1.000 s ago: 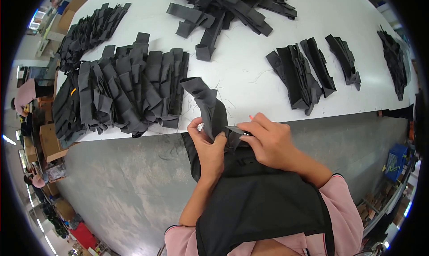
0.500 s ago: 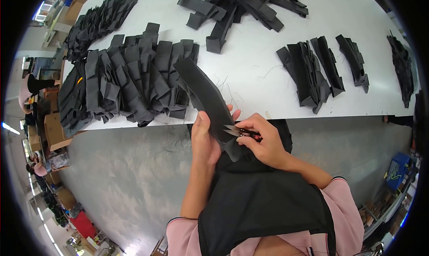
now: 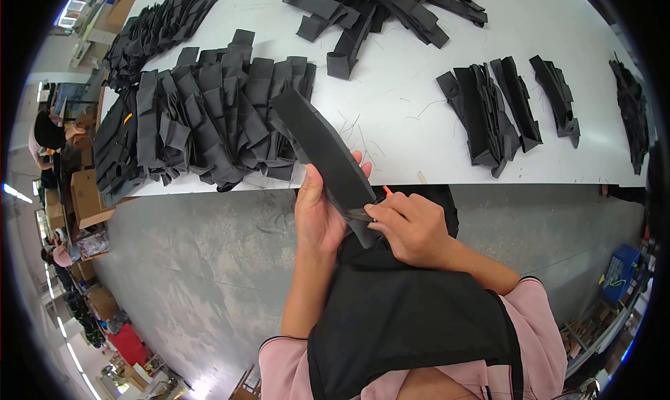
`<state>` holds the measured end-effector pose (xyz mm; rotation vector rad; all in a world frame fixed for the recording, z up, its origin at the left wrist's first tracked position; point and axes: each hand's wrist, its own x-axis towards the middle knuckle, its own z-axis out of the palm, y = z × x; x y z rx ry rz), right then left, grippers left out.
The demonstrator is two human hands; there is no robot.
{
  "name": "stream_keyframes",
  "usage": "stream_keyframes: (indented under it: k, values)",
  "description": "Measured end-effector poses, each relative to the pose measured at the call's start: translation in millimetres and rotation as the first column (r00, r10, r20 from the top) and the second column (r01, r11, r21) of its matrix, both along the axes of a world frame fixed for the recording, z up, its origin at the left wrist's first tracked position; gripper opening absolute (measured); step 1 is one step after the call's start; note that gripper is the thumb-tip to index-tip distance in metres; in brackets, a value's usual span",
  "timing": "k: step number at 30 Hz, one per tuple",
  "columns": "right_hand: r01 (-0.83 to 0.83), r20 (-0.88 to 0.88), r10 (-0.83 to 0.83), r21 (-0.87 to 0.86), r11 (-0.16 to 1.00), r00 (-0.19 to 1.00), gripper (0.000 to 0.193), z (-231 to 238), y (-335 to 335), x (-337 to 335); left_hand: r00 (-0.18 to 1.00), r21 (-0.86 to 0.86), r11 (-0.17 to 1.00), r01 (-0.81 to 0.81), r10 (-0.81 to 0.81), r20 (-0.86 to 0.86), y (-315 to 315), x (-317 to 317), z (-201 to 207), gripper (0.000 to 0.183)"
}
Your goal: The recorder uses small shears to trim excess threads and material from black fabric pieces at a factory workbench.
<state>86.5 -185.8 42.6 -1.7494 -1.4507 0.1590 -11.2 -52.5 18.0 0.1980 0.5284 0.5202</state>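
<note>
My left hand [image 3: 318,215] is closed around the lower part of a folded black fabric strip [image 3: 322,147], thumb on the near side and fingertips showing past the far edge. The strip slants up and left over the table edge. My right hand [image 3: 417,227] pinches at the strip's lower end, closed on small thread snips [image 3: 358,214]. Only a bit of their metal blade shows against the fabric; the fingers hide the rest. A small orange-red tip [image 3: 389,190] sticks out above my right knuckles.
On the white table [image 3: 391,121] lie a large row of black strips [image 3: 216,114] at left, a loose heap [image 3: 377,13] at the far side and smaller bundles [image 3: 481,117] at right. Loose threads are scattered between. Cardboard boxes [image 3: 89,198] stand at left, a blue crate [image 3: 620,271] at right.
My right hand has rolled over, its back now upward, covering most of the snips that were in plain sight. The orange-red tip has come into view. The strip stays in my left hand.
</note>
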Motion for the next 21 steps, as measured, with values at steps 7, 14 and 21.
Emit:
stream_keyframes:
  k: [7, 14, 21]
  values:
    - [0.032, 0.024, -0.035, 0.095, 0.995, 0.999, 0.033, 0, -8, -1, 0.999, -0.023, 1.000, -0.008, 0.009, 0.052, -3, -2, 0, 0.042]
    - [0.012, 0.014, -0.013, 0.067, 0.998, 1.000, 0.027, 2, -5, 3, 0.998, 0.017, 0.999, 0.030, -0.031, 0.059, -3, -6, 0, 0.042]
    - [0.090, -0.179, -0.090, -0.012, 0.996, 0.980, 0.026, 12, 10, 14, 0.995, 0.200, 0.976, 0.090, -0.098, 0.029, -6, -12, 0, 0.038]
